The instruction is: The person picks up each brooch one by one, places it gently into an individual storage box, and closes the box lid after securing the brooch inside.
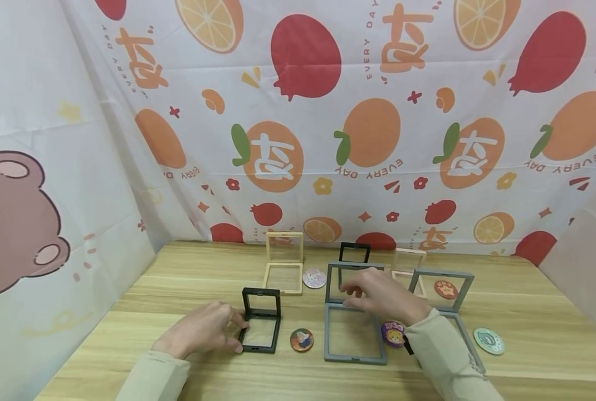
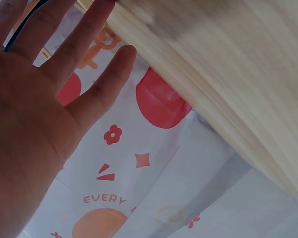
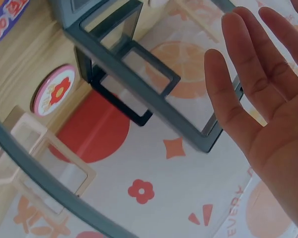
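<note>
My left hand point(image 1: 205, 328) is at the left side of a small black hinged display frame point(image 1: 273, 340), its lid standing up. The thumb and a finger touch the frame's left edge. In the left wrist view, the other fingers point(image 2: 74, 54) reach out loosely. My right hand point(image 1: 380, 292) hovers over a larger grey hinged frame point(image 1: 355, 360), in front of its raised lid, fingers bent loosely with nothing visible in them. The right wrist view shows this hand point(image 3: 268, 104) with relaxed fingers beside the grey lid. A round badge point(image 1: 302, 340) lies between the two frames.
A second grey frame point(image 1: 465, 340) stands open at right, with a red badge point(image 1: 446, 289) and a green badge point(image 1: 489, 341) nearby. A purple badge point(image 1: 392, 334) is under my right wrist. Farther back are a yellow frame point(image 1: 284, 293), an iridescent badge point(image 1: 314, 278), another black frame point(image 1: 355, 245) and a beige frame point(image 1: 409, 252).
</note>
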Tool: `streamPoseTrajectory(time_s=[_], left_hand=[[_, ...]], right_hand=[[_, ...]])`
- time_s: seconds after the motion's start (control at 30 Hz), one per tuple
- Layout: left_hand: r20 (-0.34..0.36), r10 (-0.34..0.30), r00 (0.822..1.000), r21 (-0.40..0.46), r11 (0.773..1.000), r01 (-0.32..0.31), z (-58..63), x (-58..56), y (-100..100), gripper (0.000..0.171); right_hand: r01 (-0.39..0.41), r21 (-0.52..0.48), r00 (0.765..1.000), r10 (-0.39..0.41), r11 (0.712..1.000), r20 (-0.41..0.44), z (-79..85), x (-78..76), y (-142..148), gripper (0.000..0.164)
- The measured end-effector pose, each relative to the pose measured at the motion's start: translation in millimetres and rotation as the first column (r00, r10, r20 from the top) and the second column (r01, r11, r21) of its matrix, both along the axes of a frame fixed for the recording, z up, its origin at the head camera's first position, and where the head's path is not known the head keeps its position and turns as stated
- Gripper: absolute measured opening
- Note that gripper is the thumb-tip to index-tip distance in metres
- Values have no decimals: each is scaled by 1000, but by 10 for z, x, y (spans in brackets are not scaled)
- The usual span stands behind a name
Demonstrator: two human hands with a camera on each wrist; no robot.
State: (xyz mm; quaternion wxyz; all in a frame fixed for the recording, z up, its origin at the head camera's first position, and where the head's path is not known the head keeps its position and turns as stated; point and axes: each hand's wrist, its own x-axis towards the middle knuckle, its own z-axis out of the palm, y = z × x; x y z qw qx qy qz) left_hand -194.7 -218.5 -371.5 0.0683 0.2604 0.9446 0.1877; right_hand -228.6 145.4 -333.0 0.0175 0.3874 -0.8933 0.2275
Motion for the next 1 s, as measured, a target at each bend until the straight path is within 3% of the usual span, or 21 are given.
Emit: streamPoseTrajectory(time_s=[0.13,0.27,0.57,1.0], left_hand=[[-6,-12,1000,4,1000,12,0,-5,17,34],[-12,-39,999,12,999,39,-12,-8,33,34],[16,19,1000,12,1000,-20,30,12,21,33],[-19,3,1000,18,1000,-3,14,6,42,32]], right_hand=[[-13,5,1000,13,1000,11,8,-4,-42,17],[-25,4,999,25,1000,-36,45,-10,-78,11],[-75,26,996,76,997,-42,86,-9,-255,14],[-105,44,993,108,993,-49,110,-52,-308,14]])
